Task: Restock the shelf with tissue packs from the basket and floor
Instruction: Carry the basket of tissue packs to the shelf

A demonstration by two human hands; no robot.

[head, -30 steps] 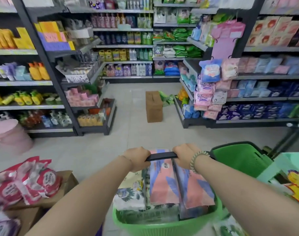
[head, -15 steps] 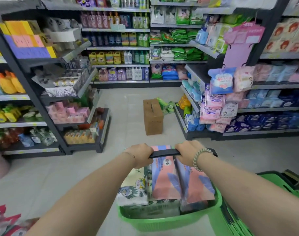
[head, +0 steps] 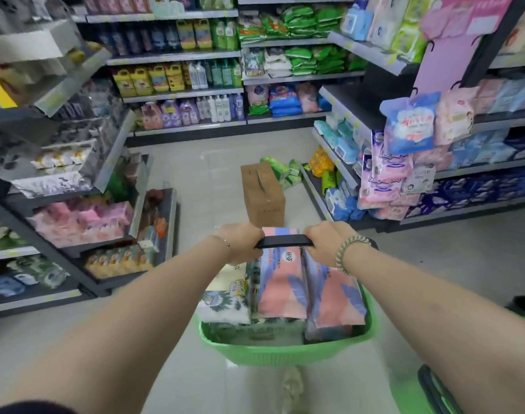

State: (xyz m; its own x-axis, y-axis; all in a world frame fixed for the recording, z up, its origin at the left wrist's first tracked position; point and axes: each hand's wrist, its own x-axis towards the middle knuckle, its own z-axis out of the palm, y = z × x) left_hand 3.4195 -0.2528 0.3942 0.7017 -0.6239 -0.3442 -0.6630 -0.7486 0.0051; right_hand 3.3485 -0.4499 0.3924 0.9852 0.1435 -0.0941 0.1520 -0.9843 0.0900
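A green plastic basket [head: 285, 352] hangs in front of me above the floor, carried by its black handle [head: 284, 242]. My left hand [head: 243, 239] grips the handle's left end and my right hand [head: 327, 241] grips its right end. Upright in the basket stand pink-and-blue tissue packs [head: 282, 286] and a white leaf-print pack [head: 223, 304]. Green tissue packs [head: 280, 170] lie on the floor ahead, beside the low right-hand shelf [head: 316, 189].
A brown cardboard box [head: 262, 195] stands upright in the aisle just ahead. Stocked shelving lines the left [head: 111, 162], the back wall [head: 180, 94] and the right. Another green basket [head: 428, 389] shows at the lower right edge.
I have moved forward along the aisle with the basket; the cardboard box and shelves are nearer. The red packs at the left have left view, and the second green basket has slipped to the lower right corner.
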